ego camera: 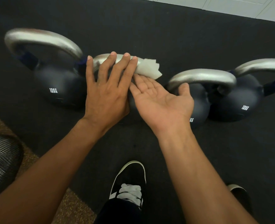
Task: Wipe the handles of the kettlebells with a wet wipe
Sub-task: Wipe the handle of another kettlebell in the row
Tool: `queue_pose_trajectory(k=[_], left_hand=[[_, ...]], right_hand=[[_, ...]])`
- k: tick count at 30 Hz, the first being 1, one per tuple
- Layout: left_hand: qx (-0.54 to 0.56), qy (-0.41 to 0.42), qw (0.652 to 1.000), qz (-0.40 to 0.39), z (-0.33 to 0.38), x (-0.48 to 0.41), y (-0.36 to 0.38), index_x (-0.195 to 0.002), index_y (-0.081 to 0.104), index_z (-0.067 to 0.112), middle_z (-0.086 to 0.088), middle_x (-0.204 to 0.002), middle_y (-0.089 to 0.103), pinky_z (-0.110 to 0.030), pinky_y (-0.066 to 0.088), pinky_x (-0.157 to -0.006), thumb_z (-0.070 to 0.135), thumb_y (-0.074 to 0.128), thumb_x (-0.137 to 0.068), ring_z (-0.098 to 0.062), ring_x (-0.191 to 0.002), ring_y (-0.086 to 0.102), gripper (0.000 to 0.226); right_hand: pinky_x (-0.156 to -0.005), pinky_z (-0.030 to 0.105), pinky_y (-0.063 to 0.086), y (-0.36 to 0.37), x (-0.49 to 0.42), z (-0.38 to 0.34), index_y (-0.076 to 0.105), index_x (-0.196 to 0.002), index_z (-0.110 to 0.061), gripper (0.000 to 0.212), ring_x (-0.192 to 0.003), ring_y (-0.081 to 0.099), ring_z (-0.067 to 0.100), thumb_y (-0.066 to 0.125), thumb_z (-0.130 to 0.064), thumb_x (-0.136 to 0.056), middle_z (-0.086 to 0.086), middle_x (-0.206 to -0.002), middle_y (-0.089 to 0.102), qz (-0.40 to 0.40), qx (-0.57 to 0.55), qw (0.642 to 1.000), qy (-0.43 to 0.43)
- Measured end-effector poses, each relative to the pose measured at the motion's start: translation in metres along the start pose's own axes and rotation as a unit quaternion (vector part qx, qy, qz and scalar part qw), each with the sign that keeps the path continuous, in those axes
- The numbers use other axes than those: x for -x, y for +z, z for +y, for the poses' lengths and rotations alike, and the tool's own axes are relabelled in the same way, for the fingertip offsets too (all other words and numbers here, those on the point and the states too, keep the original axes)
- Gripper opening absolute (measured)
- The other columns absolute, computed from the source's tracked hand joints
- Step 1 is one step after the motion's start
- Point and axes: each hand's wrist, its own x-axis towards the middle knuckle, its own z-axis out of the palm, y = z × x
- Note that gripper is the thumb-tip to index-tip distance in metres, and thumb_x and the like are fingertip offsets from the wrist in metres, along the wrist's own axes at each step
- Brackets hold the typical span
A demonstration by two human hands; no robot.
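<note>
Left hand [106, 89] lies flat, pressing wet wipe [149, 69] on handle [98, 61]; right hand [162, 101] rests palm-up, uncurled, beside the handle; kettlebells [59, 88] flank it.

Four kettlebells stand in a row across the floor mat [165, 38], left to right. The first kettlebell [57, 88] is nearest the mat's left edge, and the third kettlebell [199, 101] touches the fourth kettlebell [235, 102]. The left hand [106, 91] lies flat over the second kettlebell's handle [101, 59]. The wet wipe [148, 68] lies on that handle, just right of its fingers. The right hand [161, 101] lies palm up between the second and third, fingertips at the wipe. A shoe [130, 183] rests on the mat before the row.
</note>
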Motion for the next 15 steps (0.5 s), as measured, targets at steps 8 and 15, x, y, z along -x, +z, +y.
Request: queue_pose_trajectory(k=[8, 15], left_hand=[[0.004, -0.01, 1.0, -0.001, 0.0, 0.001, 0.001, -0.155, 0.041, 0.014, -0.009, -0.155, 0.048, -0.072, 0.025, -0.114, 0.04, 0.054, -0.103, -0.035, -0.144, 0.042, 0.06], [0.012, -0.011, 1.0, 0.0, 0.001, 0.001, 0.002, -0.155, 0.039, 0.012, -0.011, -0.156, 0.046, -0.072, 0.022, -0.115, 0.028, 0.059, -0.098, -0.034, -0.146, 0.036, 0.063]], right_hand=[[-0.121, 0.046, 0.028, -0.003, -0.022, 0.012, 0.033, -0.147, 0.011, 0.114, -0.142, 0.04, 0.038, 0.057, -0.078, -0.079, 0.03, -0.149, 0.042, -0.031, 0.02, 0.999, 0.006], [-0.124, 0.048, 0.009, 0.001, 0.005, 0.001, 0.019, -0.152, 0.01, 0.103, -0.151, 0.019, 0.036, 0.046, -0.066, -0.09, 0.029, -0.159, 0.026, 0.004, 0.099, 0.992, -0.077]])
